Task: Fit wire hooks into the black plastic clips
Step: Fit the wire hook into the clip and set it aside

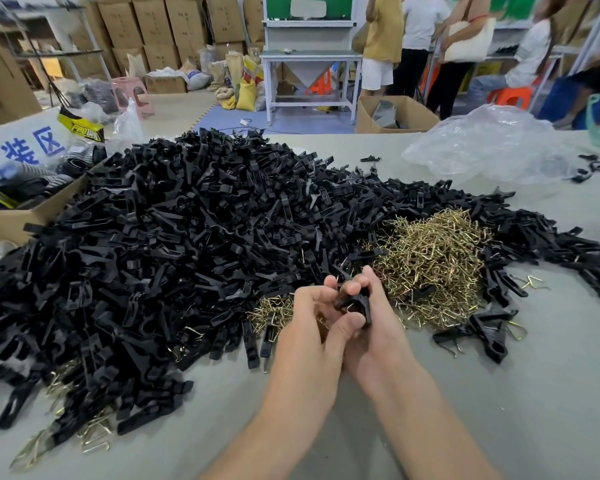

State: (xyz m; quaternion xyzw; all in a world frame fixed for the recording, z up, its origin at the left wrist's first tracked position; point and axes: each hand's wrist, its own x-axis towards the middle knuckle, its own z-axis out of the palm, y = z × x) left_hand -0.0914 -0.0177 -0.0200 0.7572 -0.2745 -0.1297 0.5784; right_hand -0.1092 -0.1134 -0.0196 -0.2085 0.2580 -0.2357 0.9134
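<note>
Both my hands meet over the grey table [499,393], holding one black plastic clip [355,301] between them. My left hand [317,320] curls its fingers and thumb round the clip's near side. My right hand [374,323] cups it from the right, fingertips on top. A bit of wire shows at the clip, partly hidden by my fingers. A huge heap of black clips [170,254] covers the left and middle of the table. A pile of brass-coloured wire hooks [433,265] lies just right of my hands.
A few clips with hooks fitted [482,336] lie to the right. A cardboard box [21,213] stands at the left edge, a crumpled clear plastic bag [492,143] at the far right. Several people stand at benches beyond the table.
</note>
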